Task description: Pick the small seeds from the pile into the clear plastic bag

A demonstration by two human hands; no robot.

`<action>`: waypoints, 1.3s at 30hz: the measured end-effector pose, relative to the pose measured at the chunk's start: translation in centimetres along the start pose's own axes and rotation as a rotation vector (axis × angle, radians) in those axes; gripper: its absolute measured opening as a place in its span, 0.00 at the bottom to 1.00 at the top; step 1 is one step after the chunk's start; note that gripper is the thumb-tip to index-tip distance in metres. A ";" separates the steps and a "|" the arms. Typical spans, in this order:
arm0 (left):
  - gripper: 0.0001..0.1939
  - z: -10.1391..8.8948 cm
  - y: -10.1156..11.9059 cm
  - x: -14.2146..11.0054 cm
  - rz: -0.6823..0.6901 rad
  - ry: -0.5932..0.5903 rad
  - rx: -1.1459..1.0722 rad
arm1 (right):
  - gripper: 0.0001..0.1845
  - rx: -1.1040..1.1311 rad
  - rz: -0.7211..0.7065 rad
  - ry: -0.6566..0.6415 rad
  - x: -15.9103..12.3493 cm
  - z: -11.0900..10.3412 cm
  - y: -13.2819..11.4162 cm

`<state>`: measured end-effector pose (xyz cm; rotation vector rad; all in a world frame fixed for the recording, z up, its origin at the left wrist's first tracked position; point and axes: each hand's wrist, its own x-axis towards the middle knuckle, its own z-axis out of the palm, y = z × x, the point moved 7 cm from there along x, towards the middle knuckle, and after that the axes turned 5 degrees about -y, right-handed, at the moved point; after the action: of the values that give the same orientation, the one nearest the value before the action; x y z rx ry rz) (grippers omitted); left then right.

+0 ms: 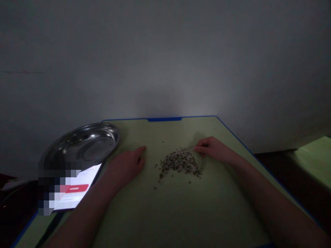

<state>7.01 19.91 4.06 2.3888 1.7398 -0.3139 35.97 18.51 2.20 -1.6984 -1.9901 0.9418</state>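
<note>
Green-topped, with a blue edge, our table (181,213) carries a small heap of mixed seeds (179,162) near its middle, where both hands can reach it. Our left hand (126,164) lies flat on the surface just beside the heap, fingers loosely together and holding nothing. Our right hand (213,148) is curled at the far right edge of the heap, fingertips drawn together; whether they pinch a seed we cannot tell. A steel tray (84,144) sits at the left corner, well apart, with a lit phone (74,191) leaning before it.
</note>
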 end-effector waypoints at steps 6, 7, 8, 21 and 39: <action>0.27 0.2 -0.1 0.1 0.011 0.001 -0.010 | 0.20 0.047 0.015 0.008 -0.3 -0.6 -0.3; 0.27 0.2 -0.1 0.1 0.012 0.009 -0.010 | 0.20 0.052 0.016 0.015 -0.3 -0.7 -0.3; 0.27 0.1 -0.1 0.0 0.013 0.013 -0.011 | 0.20 0.056 0.017 0.024 -0.4 -0.8 -0.3; 0.27 0.1 -0.2 -0.1 -0.003 -0.004 -0.018 | 0.18 0.052 -0.018 0.075 -0.8 -0.7 -1.8; 0.27 -0.2 0.1 -0.1 0.014 0.014 -0.007 | 0.19 -0.096 0.050 0.211 -0.9 -3.7 1.7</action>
<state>7.08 19.81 4.28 2.4032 1.7264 -0.2898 39.83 18.64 3.81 -1.8246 -1.8884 0.6612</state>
